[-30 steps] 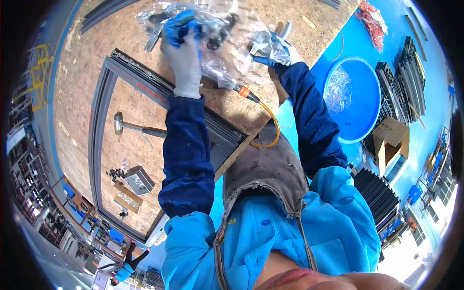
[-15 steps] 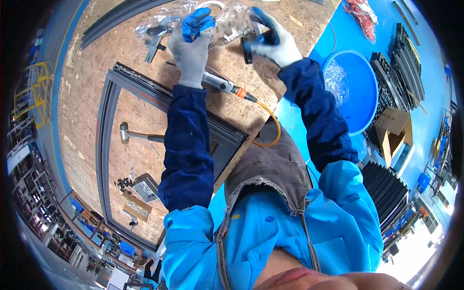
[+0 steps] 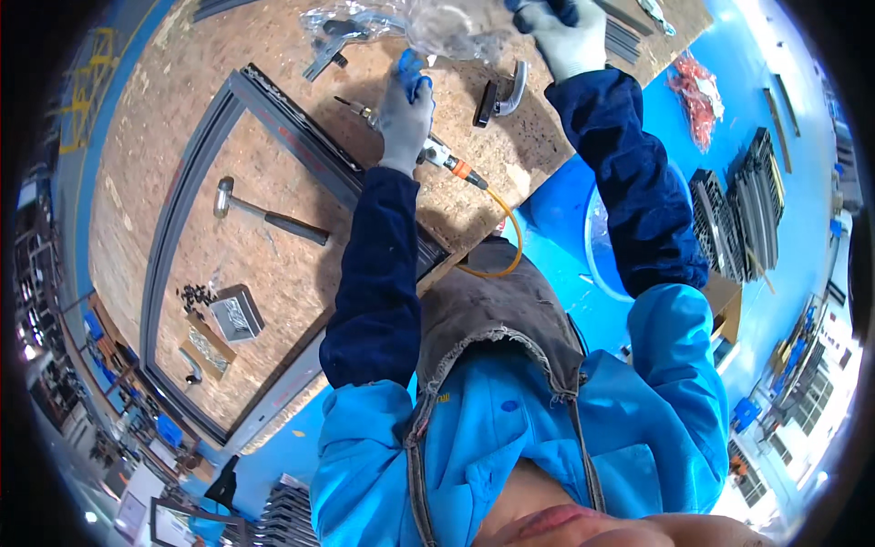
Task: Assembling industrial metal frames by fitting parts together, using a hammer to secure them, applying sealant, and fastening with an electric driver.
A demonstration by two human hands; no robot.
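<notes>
crinkled clear plastic (image 3: 447, 29) lies between the gloved left hand (image 3: 406, 118) and right hand (image 3: 567, 38), fingers (image 3: 422, 89) curled, whether grasping i cannot tell.

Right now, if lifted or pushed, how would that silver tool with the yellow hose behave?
The silver tool looks metallic, so probably rigid and fairly heavy. Its rounded body might roll. The curved yellow hose would likely bend and tug.

No words or numbers can be read clearly. Small red characters (image 3: 290, 137) run along the upper bar of the dark frame (image 3: 314, 153), blurred together at this size. A short yellow mark (image 3: 444, 397) stands on the chest of the blue shirt (image 3: 501, 447), also too small to read. The clear plastic bag (image 3: 456, 27) may carry print, but creases and glare hide it.
</notes>
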